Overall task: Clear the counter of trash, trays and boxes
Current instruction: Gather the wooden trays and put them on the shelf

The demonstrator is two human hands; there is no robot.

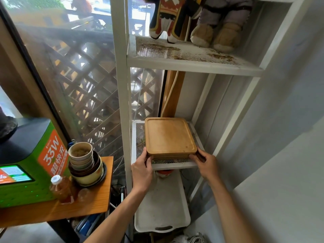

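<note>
A stack of square wooden trays (170, 136) rests on the middle mesh shelf (172, 164) of a white metal rack. My left hand (142, 170) grips the stack's near left corner. On the near right corner my right hand (205, 163) holds the stack, fingers under the edge. Both hands are closed on the trays. At the left, on a wooden counter (98, 199), stands a stack of dirty bowls and paper cups (85, 165), with a plastic tea bottle (60, 189) in front of it.
A green charging kiosk (26, 163) fills the counter's left part. A white plastic tray (162, 206) lies on the rack's lower level. Plush toys (198, 18) sit on the upper shelf. A grey wall closes the right side; a window with lattice is behind.
</note>
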